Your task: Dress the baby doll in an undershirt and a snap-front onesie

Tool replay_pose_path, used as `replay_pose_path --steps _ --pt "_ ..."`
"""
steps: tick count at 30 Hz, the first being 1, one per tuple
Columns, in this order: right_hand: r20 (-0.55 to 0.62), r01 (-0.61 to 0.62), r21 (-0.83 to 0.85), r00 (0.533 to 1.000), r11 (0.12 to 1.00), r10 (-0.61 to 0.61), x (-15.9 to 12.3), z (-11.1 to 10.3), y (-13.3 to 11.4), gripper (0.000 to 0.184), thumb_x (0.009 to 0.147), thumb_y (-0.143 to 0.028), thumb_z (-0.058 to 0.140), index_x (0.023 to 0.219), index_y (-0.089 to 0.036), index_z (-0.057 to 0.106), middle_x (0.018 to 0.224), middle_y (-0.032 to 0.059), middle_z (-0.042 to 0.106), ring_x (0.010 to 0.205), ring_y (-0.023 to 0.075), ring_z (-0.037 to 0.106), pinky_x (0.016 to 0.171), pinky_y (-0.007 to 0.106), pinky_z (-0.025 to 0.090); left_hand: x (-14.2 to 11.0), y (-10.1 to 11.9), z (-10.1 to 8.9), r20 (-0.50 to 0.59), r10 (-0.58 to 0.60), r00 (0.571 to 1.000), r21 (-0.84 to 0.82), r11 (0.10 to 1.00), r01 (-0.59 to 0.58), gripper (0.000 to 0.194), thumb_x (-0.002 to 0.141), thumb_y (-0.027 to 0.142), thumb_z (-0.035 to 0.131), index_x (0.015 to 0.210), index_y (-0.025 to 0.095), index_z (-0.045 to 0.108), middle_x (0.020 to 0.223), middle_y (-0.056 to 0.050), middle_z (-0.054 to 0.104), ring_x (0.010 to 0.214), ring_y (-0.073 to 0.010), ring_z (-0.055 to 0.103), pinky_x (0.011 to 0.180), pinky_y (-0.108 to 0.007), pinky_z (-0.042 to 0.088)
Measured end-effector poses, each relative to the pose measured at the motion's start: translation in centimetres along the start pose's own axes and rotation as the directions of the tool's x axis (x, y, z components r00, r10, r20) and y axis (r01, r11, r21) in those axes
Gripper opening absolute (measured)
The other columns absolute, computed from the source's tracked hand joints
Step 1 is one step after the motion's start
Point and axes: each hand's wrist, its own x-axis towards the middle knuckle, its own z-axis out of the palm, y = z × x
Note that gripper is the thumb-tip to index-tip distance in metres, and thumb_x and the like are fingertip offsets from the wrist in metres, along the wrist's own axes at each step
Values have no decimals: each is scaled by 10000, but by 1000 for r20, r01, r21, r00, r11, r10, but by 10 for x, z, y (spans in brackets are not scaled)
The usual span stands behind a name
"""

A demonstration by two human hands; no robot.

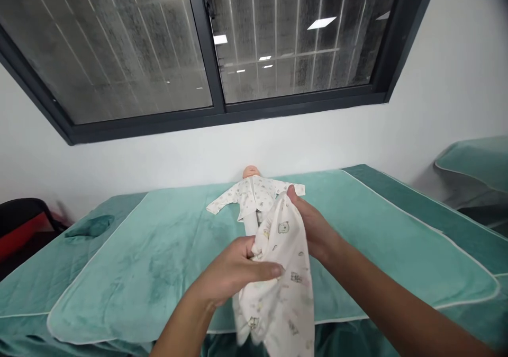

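A baby doll (254, 194) lies on its back on a teal towel (166, 251), head toward the wall, wearing a white printed top with arms spread. Both my hands hold up a white printed cloth garment (283, 277) above the doll's legs. My left hand (234, 269) is closed on the garment's left side, thumb over the fabric. My right hand (313, 224) grips its upper right edge near the doll's waist. The garment hangs down and hides the doll's lower legs.
The towel covers a teal bed (436, 208) set against a white wall under a dark window (206, 50). A red and black object (24, 227) stands at far left. Another teal-covered bed (476, 158) is at far right.
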Motion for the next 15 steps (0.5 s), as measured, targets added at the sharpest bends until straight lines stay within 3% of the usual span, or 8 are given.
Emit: replay_pose_path --steps 1,3,5,8,10,12,15 --pt "0 -34 17 999 999 34 -1 -2 4 619 863 -693 454 1138 -174 649 893 91 711 786 220 655 698 340 523 1 -2 -2 -23 20 1000 -19 1000 -20 397 713 353 797 1029 127 713 951 -108 736 868 -248 688 774 -311 514" --pt "20 -74 -16 997 997 74 -4 -5 10 566 865 -664 488 1057 -166 677 860 75 705 729 195 638 662 314 504 6 -8 -6 -174 108 979 -121 984 -130 371 751 356 763 1041 133 698 946 -98 736 855 -230 687 766 -294 509" --pt "145 -95 -204 981 974 126 -7 -6 13 464 826 -595 608 961 -161 699 833 47 701 700 172 624 653 292 486 13 -13 -10 -345 171 923 -210 944 -254 382 742 336 768 1063 152 673 950 -78 733 857 -217 685 756 -276 506" --pt "359 -104 -545 868 832 344 -10 -2 11 366 732 -483 754 927 -175 721 877 22 713 791 187 641 740 299 478 24 -20 -13 -464 163 871 -260 914 -310 379 726 341 781 1034 158 658 914 -58 728 827 -203 684 696 -245 500" --pt "379 -102 -619 830 779 410 -10 0 9 352 763 -487 724 944 -185 729 902 25 719 830 198 648 783 318 473 28 -23 -14 -466 138 874 -299 905 -302 391 736 350 773 1056 163 651 895 -51 726 801 -195 684 682 -243 504" --pt "312 -127 -554 884 823 347 -10 1 8 364 807 -510 672 949 -180 731 902 39 722 822 200 655 771 323 483 30 -27 -14 -443 120 889 -358 885 -297 413 756 348 756 1108 165 642 880 -54 726 774 -191 686 688 -253 516" --pt "134 -157 -296 970 942 204 -10 -2 12 403 834 -517 646 1041 -178 712 967 63 727 860 205 665 780 326 504 29 -37 -15 -277 76 958 -444 874 -198 414 770 368 735 1097 126 658 819 -79 721 710 -196 685 645 -263 521"
